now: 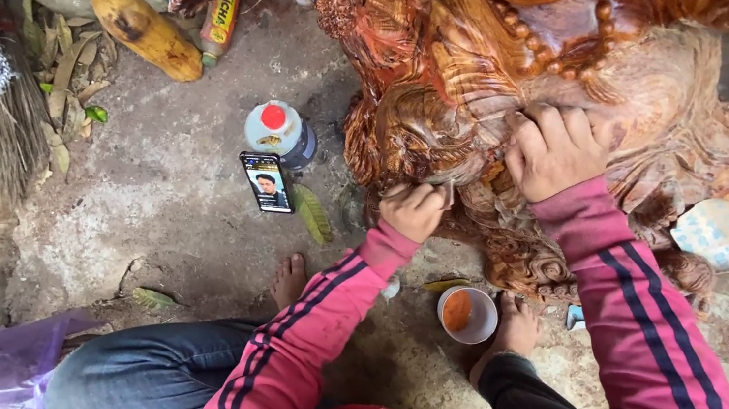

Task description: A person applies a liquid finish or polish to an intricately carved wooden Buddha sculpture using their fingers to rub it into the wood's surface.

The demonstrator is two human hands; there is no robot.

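A large reddish-brown wood carving point(505, 90) is standing on the concrete floor point(185, 203), with the right hand point(557, 152) lying spread and flat on it. The left hand point(414, 209) is pinching a small tool, too tiny to identify, against the carving's lower edge. A red-capped white bottle point(280, 132) and a small white cup of orange paste point(467, 314) are sitting nearby.

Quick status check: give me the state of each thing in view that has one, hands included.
Left hand: closed, pressed on the carving's lower edge.
Right hand: fingers bent, resting on the carving.
Large reddish-brown carved wooden sculpture: on the ground, glossy.
Small white cup: open, orange-brown stuff inside.
Red-capped plastic bottle: upright, capped.
Black smartphone: flat, screen lit.
Yellow bottle: lying down.
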